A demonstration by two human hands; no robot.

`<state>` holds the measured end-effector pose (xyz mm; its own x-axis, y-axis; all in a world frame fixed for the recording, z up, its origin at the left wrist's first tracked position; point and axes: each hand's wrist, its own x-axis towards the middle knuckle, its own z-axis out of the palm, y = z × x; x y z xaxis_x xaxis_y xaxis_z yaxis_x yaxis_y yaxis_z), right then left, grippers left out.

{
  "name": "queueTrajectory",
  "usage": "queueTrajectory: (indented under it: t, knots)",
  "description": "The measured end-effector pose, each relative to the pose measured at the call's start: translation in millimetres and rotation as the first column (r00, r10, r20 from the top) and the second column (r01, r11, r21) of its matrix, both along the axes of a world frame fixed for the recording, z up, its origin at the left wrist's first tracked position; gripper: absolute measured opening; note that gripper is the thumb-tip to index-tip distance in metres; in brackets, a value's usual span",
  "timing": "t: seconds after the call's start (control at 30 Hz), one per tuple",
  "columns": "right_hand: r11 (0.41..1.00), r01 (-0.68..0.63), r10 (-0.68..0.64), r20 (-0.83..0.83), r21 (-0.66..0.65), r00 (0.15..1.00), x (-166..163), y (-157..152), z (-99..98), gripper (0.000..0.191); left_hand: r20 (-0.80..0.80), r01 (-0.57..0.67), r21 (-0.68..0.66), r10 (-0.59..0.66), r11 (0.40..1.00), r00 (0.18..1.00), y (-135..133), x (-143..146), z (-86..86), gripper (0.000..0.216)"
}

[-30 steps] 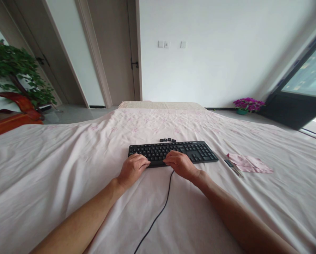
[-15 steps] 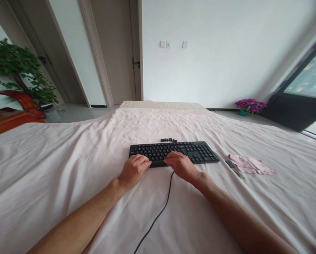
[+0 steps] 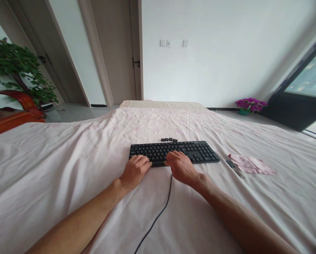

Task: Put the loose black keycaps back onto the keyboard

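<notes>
A black keyboard (image 3: 197,152) lies on the pink bed sheet (image 3: 54,158) in front of me. My left hand (image 3: 134,171) rests at the near edge of its left half, fingers curled over the front keys. On the middle of the keyboard sits my right hand (image 3: 181,166), its fingers bent over the keys and the front edge. Several loose black keycaps (image 3: 169,139) lie in a row just behind the keyboard. The keyboard's black cable (image 3: 160,211) runs between my forearms toward me.
Right of the keyboard lie a small dark tool (image 3: 233,166) and a folded pink cloth (image 3: 250,164). A green plant (image 3: 17,70) and red wooden furniture (image 3: 12,118) stand at the left. Purple flowers (image 3: 250,104) sit by the far wall.
Both hands stay on the keyboard's near edge and have hardly shifted. Only the view has moved slightly.
</notes>
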<state>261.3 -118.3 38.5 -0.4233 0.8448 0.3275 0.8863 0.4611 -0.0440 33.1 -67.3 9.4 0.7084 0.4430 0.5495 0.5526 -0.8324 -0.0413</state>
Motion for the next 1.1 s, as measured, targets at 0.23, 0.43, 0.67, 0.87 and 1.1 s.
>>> queueTrajectory:
  t: [0.23, 0.43, 0.67, 0.87, 1.1]
  knots:
    - [0.998, 0.051, -0.040, -0.248, 0.039, 0.968, 10, 8, -9.6, 0.036, 0.112, 0.012, -0.091, -0.001, 0.996, 0.994, 2, -8, 1.8, 0.020]
    - [0.981, 0.114, -0.053, -0.354, 0.155, 0.934, 20, 9, -11.9, 0.039, 0.200, 0.003, -0.115, 0.020, 0.993, 0.980, 5, -10, 3.9, 0.025]
    - [0.997, 0.026, -0.016, -0.141, 0.069, 0.990, 10, 3, -9.5, 0.035, 0.082, 0.055, -0.098, -0.047, 0.994, 0.996, -2, -2, 2.2, 0.023]
    - [0.990, 0.091, -0.053, -0.313, 0.110, 0.948, 18, 8, -11.7, 0.041, 0.283, 0.004, -0.150, 0.040, 0.989, 0.958, 10, -9, 2.6, 0.030]
    - [0.952, 0.304, -0.266, -0.394, 0.038, 0.880, 44, 44, -0.5, 0.023, 0.544, -0.129, -0.340, 0.306, 0.932, 0.781, 42, -21, -11.3, 0.034]
